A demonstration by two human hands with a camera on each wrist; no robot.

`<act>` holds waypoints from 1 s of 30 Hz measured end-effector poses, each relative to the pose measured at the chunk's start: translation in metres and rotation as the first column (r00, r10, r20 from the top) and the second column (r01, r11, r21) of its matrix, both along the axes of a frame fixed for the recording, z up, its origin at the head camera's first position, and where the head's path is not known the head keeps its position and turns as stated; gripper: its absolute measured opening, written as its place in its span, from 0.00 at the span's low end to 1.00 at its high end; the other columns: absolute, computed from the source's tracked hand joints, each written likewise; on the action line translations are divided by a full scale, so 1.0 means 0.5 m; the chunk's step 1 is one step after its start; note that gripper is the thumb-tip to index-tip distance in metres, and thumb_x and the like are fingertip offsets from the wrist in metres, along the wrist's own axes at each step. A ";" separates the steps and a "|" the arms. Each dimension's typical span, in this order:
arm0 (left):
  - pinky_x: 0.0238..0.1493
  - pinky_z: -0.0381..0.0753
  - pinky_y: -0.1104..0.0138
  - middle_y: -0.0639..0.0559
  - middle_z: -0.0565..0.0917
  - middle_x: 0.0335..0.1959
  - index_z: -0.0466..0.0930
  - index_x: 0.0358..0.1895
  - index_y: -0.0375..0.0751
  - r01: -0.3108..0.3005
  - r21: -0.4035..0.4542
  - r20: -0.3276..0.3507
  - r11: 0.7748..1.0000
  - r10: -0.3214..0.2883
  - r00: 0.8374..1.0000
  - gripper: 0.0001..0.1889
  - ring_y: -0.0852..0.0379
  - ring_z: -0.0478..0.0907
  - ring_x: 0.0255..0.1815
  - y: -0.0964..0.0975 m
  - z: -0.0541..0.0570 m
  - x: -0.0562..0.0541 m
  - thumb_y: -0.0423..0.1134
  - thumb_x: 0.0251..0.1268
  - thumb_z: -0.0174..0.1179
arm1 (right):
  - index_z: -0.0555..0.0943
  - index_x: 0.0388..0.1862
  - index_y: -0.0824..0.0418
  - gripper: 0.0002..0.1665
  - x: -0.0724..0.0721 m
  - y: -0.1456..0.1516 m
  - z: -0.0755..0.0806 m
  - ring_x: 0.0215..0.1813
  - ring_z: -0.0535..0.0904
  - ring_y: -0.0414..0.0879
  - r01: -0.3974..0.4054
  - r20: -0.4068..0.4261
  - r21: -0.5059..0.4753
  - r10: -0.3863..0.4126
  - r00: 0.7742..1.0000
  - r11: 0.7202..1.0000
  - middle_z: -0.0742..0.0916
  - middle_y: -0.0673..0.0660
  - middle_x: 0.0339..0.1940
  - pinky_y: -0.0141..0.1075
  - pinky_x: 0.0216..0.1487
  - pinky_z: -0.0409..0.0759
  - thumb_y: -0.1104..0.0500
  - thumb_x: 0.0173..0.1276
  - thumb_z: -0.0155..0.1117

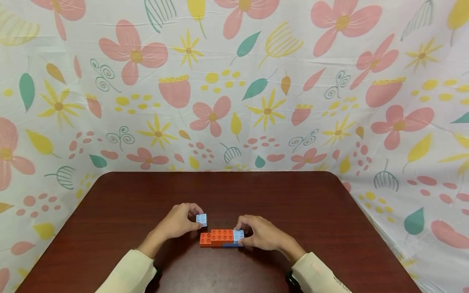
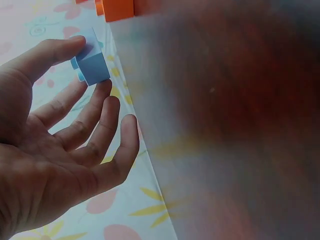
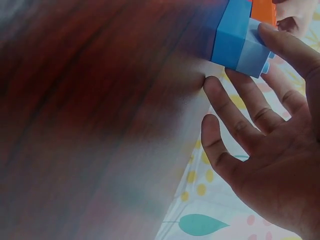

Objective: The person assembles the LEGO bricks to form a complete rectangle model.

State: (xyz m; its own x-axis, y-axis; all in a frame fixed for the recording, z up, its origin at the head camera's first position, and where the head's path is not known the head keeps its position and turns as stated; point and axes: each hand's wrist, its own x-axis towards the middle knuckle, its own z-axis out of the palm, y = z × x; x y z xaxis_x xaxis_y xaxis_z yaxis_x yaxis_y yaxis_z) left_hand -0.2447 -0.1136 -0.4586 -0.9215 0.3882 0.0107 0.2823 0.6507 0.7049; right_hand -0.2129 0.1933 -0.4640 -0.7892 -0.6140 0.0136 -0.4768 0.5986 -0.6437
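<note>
My left hand [image 1: 178, 220] pinches a small light blue toy brick [image 1: 201, 220] between thumb and fingertips. In the left wrist view that brick [image 2: 94, 62] has its studs turned toward the palm side. Just in front of it on the table lies a row of joined bricks. An orange-red brick [image 1: 222, 235] sits on top, and a lower orange-red brick [image 1: 205, 239] sticks out at the left. At the right end, my right hand [image 1: 264, 234] pinches another light blue brick [image 1: 238, 234]. A darker blue brick [image 3: 233, 35] lies beneath that one.
The dark brown table [image 1: 110, 228] has rounded far corners. A white cloth [image 1: 227, 61] printed with flowers and leaves hangs behind it and along the sides.
</note>
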 end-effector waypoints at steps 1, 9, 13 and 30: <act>0.38 0.79 0.64 0.51 0.85 0.41 0.85 0.45 0.46 0.006 -0.002 -0.007 1.000 -0.006 1.000 0.14 0.57 0.79 0.39 -0.002 -0.001 0.006 0.34 0.56 0.76 | 0.81 0.45 0.47 0.13 0.000 -0.001 0.000 0.42 0.82 0.42 0.000 0.002 -0.001 0.000 1.000 1.000 0.85 0.43 0.38 0.38 0.45 0.81 0.55 0.65 0.76; 0.39 0.78 0.65 0.55 0.84 0.38 0.85 0.43 0.46 0.047 -0.007 -0.031 0.999 -0.047 0.998 0.14 0.56 0.80 0.39 -0.006 0.003 0.039 0.35 0.55 0.77 | 0.81 0.44 0.47 0.14 0.001 -0.002 0.000 0.41 0.83 0.41 0.000 -0.015 -0.011 0.000 1.000 1.000 0.86 0.43 0.36 0.37 0.45 0.81 0.56 0.64 0.77; 0.40 0.78 0.66 0.55 0.84 0.38 0.85 0.44 0.47 0.081 0.005 -0.029 0.997 -0.080 0.996 0.13 0.57 0.79 0.40 -0.004 0.004 0.052 0.36 0.56 0.76 | 0.81 0.45 0.47 0.14 0.001 -0.001 -0.001 0.41 0.83 0.41 0.003 -0.018 -0.009 -0.003 1.000 1.000 0.85 0.43 0.36 0.37 0.46 0.81 0.56 0.64 0.77; 0.44 0.78 0.62 0.56 0.85 0.39 0.85 0.44 0.48 0.114 -0.015 -0.042 0.993 -0.114 0.993 0.15 0.55 0.80 0.44 0.013 0.000 0.073 0.35 0.54 0.77 | 0.81 0.44 0.47 0.14 0.003 0.002 -0.003 0.42 0.83 0.42 0.006 -0.024 -0.011 -0.006 1.000 1.000 0.85 0.43 0.36 0.37 0.46 0.81 0.55 0.63 0.77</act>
State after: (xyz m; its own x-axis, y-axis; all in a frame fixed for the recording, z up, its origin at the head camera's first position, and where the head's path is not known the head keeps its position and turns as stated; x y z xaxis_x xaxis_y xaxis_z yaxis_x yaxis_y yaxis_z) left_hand -0.2084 -0.1072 -0.4588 -0.8700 0.4910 0.0439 0.3850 0.6212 0.6826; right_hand -0.2116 0.1944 -0.4653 -0.7923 -0.6089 0.0391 -0.4882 0.5942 -0.6391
